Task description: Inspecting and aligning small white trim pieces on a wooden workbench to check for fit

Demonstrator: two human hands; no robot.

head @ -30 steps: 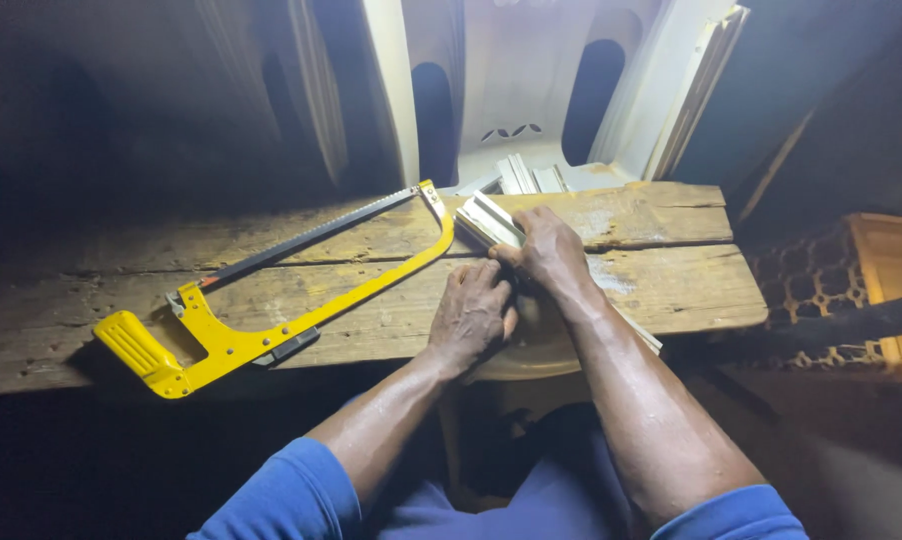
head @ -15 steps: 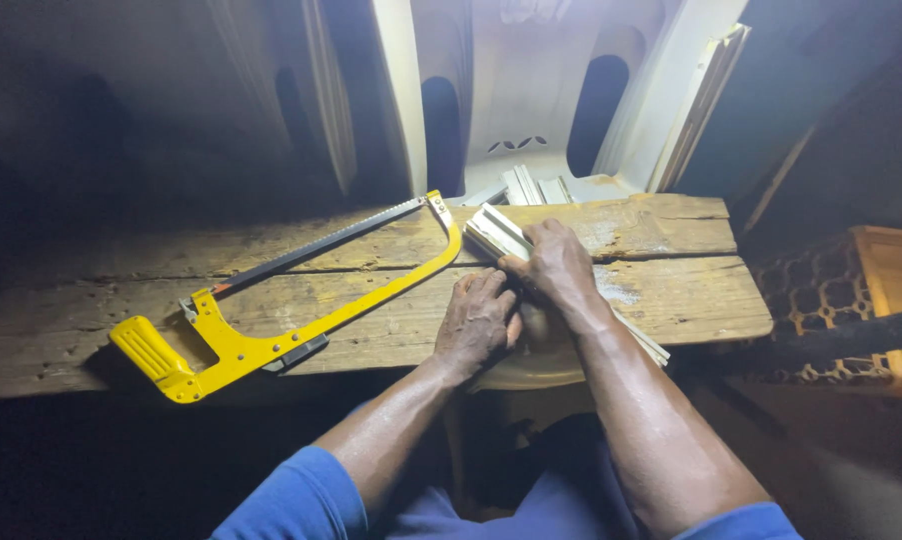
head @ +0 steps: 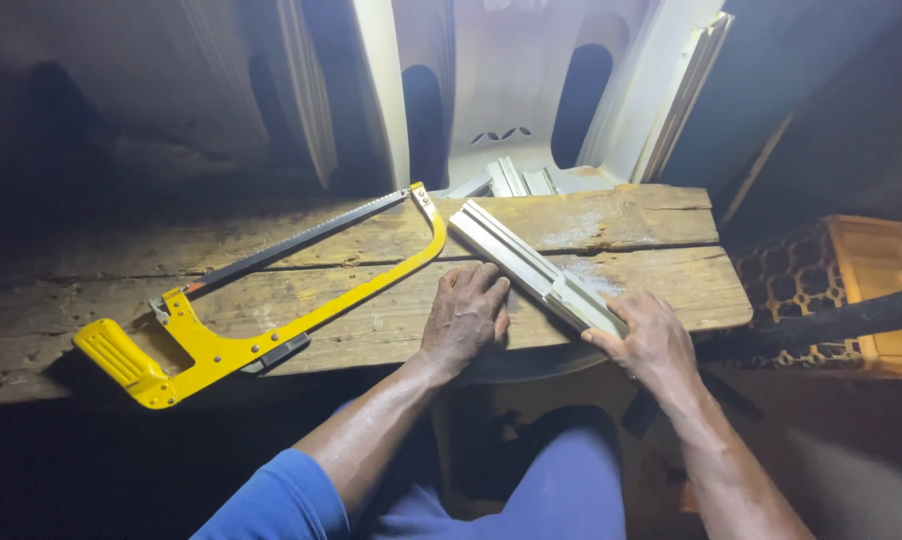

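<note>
**A:** A worn wooden counter (head: 271, 300) of rough planks carries the whole scene, its near edge running just under both wrists. What lies farthest from the fingers?

**B:** Beyond the fingertips, pale moulded panels (head: 511, 90) with dark oval slots stand upright behind the counter, and a few short off-cuts (head: 516, 180) rest at their foot. Off past the right hand, an orange crate (head: 876, 290) sits lower, well apart.

**A:** And the saw?

**B:** A yellow-framed hacksaw (head: 271, 300) lies flat to the left of the left hand, handle toward the person, blade end near the far tip of the strip. No hand touches it; it appears parked within reach.

**A:** Where is the piece being handled?

**B:** A long pale metal strip (head: 531, 265) lies slantwise across the counter, between the two hands, its near end reaching the counter's edge.

**A:** The hands?

**B:** The left hand (head: 466, 315) lies palm down, fingers (head: 486, 285) spread flat on the wood with the tips against the strip's side, seemingly steadying it. The right hand (head: 651, 340) has its fingers (head: 606, 335) curled loosely about the strip's near end, holding it where it overhangs.
</note>
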